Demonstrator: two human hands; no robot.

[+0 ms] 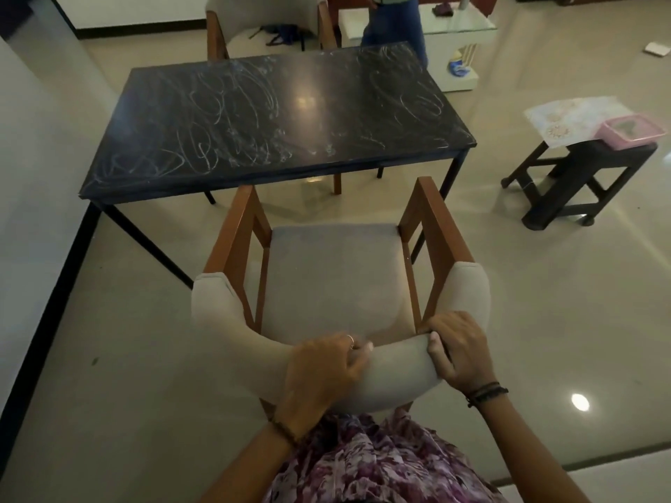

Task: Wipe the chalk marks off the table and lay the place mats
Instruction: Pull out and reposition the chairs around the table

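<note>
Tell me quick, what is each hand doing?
Left hand: grips the chair's padded backrest.
Right hand: grips the same backrest.

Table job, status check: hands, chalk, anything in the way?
Left hand, right hand both gripping chair backrest. Table chalk marks unwiped. Place mats on stool. Chair blocks near side.

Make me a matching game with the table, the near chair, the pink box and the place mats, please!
Things:
1. table
2. near chair
3. pink box
4. place mats

States:
A. sits on the dark stool, on the mats' edge
B. covered in chalk scribbles
C. spread under the box
D. gripped by both hands, left hand and right hand

Pairs: 1-B, 2-D, 3-A, 4-C
</note>
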